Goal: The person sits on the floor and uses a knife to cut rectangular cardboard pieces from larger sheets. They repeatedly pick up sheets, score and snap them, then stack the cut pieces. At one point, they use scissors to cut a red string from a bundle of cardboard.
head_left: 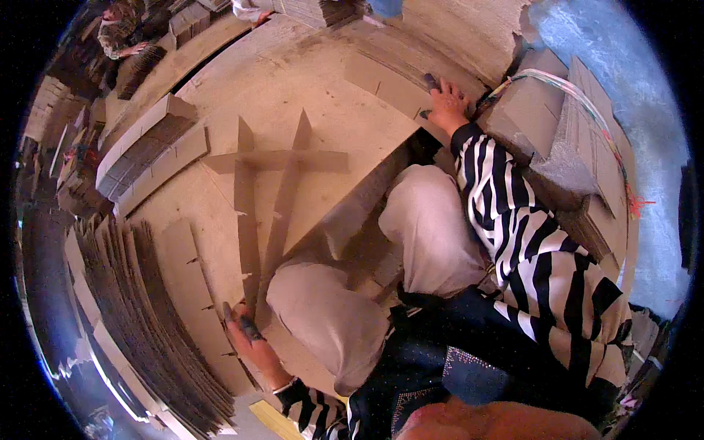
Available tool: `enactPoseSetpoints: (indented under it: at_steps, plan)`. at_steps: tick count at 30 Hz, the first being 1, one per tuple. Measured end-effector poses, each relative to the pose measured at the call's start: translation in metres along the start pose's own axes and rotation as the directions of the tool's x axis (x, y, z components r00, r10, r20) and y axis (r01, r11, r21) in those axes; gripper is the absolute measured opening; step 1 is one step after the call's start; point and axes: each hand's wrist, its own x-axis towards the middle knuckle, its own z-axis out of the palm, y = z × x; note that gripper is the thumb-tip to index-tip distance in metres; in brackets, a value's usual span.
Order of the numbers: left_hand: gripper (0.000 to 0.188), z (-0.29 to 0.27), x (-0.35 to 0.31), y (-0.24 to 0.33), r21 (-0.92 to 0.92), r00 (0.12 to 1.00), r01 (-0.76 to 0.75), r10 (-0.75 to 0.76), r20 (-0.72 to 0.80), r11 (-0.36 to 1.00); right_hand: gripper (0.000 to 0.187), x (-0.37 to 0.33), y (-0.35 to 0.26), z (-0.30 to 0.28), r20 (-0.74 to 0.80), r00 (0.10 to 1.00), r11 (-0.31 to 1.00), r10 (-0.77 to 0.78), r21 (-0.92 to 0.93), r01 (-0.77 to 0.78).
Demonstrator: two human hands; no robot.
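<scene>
Two long cardboard strips (280, 213) stand on edge on the table, crossed near their far ends by a shorter strip (323, 161). My left hand (253, 345) is at their near ends, fingers closed around the cardboard; the exact grip is partly hidden. My right hand (449, 108) reaches far right, fingers spread over a stack of flat cardboard strips (385, 84). Dark covers sit on some fingertips of both hands.
Slotted cardboard strips (194, 268) and a fanned row (147, 308) lie at left. Behind them is a bundle (150, 147). Cardboard boxes (532, 110) with a cord stand at right. My knees (433, 227) are against the table's near edge. Another person (121, 37) works at far left.
</scene>
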Motion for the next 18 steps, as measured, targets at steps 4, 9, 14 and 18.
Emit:
enactPoseSetpoints:
  at_steps: [4, 9, 14, 18]
  plan:
    - [0.046, 0.036, 0.019, -0.019, 0.059, 0.998, -0.028, 0.024, 0.059, 0.998, 0.034, 0.018, -0.026, -0.021, -0.097, 0.988, 0.988, -0.121, 0.086, 0.130]
    - [0.020, 0.064, 0.070, -0.032, 0.474, 0.982, -0.143, 0.064, 0.179, 0.869, 0.025, 0.013, -0.075, -0.080, -0.337, 0.814, 0.744, -0.473, 0.341, 0.574]
    - [0.023, 0.072, 0.103, 0.009, 0.785, 0.962, -0.202, 0.270, 0.046, 0.586, 0.025, -0.038, -0.168, -0.158, -0.379, 0.739, 0.377, -0.557, 0.678, 0.631]
    - [0.040, 0.083, 0.102, -0.005, 0.899, 0.974, -0.089, 0.226, -0.012, 0.429, 0.025, -0.055, -0.192, -0.163, -0.255, 0.762, 0.299, -0.595, 0.810, 0.505]
